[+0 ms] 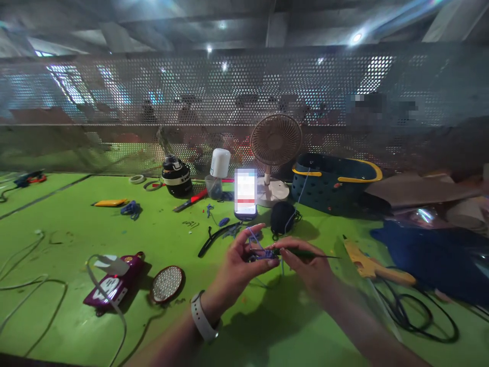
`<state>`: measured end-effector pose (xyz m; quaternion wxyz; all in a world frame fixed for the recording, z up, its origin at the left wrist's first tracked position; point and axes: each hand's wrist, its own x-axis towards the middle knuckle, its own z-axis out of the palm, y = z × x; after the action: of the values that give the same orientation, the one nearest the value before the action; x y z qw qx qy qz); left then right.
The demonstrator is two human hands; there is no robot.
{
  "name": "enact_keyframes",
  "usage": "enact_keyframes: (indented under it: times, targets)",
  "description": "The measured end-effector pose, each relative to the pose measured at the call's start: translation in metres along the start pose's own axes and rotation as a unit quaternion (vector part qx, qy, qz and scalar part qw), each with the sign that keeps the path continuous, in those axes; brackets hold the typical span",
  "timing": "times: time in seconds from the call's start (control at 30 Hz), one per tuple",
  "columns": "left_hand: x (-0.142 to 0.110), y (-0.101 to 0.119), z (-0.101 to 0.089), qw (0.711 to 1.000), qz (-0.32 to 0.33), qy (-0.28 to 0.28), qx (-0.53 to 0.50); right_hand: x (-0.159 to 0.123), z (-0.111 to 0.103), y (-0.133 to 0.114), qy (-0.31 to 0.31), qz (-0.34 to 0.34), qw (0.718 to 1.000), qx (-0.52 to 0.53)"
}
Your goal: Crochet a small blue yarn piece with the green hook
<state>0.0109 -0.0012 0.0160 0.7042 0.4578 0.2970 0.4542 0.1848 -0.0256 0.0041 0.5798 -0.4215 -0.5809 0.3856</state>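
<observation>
Over the green table, my left hand (pixel 240 260) pinches a small piece of purple crochet work (pixel 267 254), with yarn looped over its raised index finger. A watch with a pale strap sits on that wrist. My right hand (pixel 305 262) grips a crochet hook (pixel 309 253) with a dark green handle, its front end at the crochet work. The hook's tip is hidden by the fingers and yarn. Just beyond the hands lies a dark ball of yarn (pixel 282 217), and a light strand runs down from the basket near it. A phone (pixel 245 196) stands upright behind the hands, its screen lit.
A fan (pixel 275 142), a dark basket (pixel 332 183) with yellow handles and a black round container (pixel 176 177) line the back. A yellow glue gun (pixel 374 265) with cable lies right. Left are a purple power bank (pixel 118 283), a round studded disc (pixel 167 284) and a red-handled knife (pixel 191 200).
</observation>
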Motion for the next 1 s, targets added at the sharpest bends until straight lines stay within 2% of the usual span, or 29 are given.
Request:
enact_keyframes:
  times: [0.17,0.3,0.6,1.0]
  targets:
    - [0.0001,-0.0005,0.0012,1.0,-0.005,0.023,-0.017,-0.0006,0.0041,0.0018,0.013,0.088,0.993,0.079]
    - [0.0011,0.0001,0.0015,0.998,-0.031,0.024,-0.044,0.0008,0.006,0.0034,0.034,0.108,0.988,0.104]
    - [0.0001,0.002,0.0023,0.995,-0.061,0.027,-0.074,0.0017,0.0063,0.0049,0.05,0.112,0.986,0.114]
    - [0.0003,-0.0018,0.0008,0.994,-0.058,0.02,-0.093,0.0022,0.0056,0.0049,0.051,0.108,0.985,0.124]
